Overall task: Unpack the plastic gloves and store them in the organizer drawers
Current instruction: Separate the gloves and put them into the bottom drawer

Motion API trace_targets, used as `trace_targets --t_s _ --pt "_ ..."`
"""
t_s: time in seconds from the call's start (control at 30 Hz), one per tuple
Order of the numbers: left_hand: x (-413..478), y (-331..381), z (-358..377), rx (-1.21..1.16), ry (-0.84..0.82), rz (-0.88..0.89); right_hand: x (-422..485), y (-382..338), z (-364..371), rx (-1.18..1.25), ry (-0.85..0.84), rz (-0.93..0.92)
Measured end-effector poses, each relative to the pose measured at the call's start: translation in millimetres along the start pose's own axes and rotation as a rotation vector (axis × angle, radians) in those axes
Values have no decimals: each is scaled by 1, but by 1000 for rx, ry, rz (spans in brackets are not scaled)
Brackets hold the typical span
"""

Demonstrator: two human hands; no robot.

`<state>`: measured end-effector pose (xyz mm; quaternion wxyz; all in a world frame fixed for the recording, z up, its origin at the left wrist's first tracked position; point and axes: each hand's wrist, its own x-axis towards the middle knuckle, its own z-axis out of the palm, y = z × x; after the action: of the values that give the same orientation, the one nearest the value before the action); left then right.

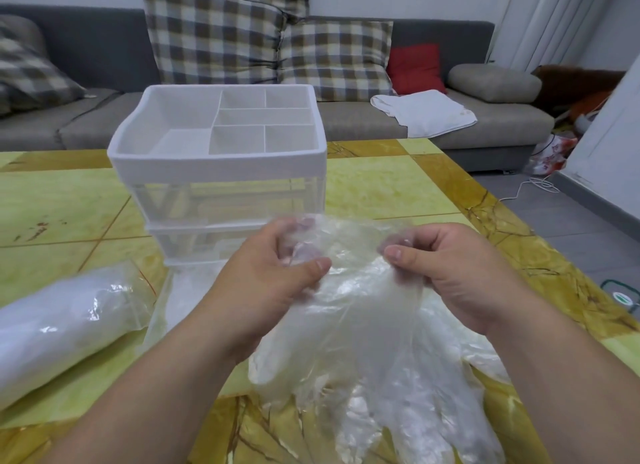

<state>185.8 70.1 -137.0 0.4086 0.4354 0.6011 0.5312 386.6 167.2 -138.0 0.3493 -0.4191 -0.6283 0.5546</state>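
A bunch of clear plastic gloves (367,352) hangs between my hands above the table, finger ends pointing toward me. My left hand (273,276) grips the cuff end on the left, fingers curled into the plastic. My right hand (446,266) pinches the cuff end on the right between thumb and fingers. Just beyond my hands stands the white organizer (138,151), with a divided top tray and clear drawers (221,200) below. A clear bag of packed gloves (59,325) lies at the left.
The table (398,183) has a yellow-green marbled top. A grey sofa (485,124) with checked cushions, a red cushion and a white cloth stands behind it. A white cable lies on the floor at the right.
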Motion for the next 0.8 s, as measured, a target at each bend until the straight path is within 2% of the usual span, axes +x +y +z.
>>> trace_targets --t_s 0.1,0.2,0.57,0.8 --pt "-1 7 -2 134 66 210 -1 -2 -2 -4 1 0" --pt "-1 8 -3 207 77 286 -3 -5 -2 -19 -26 -7" --pt "-2 10 -3 214 141 258 -5 -9 -3 66 -73 4" --pt "-1 10 -1 144 201 223 -5 -12 -2 165 -69 123"
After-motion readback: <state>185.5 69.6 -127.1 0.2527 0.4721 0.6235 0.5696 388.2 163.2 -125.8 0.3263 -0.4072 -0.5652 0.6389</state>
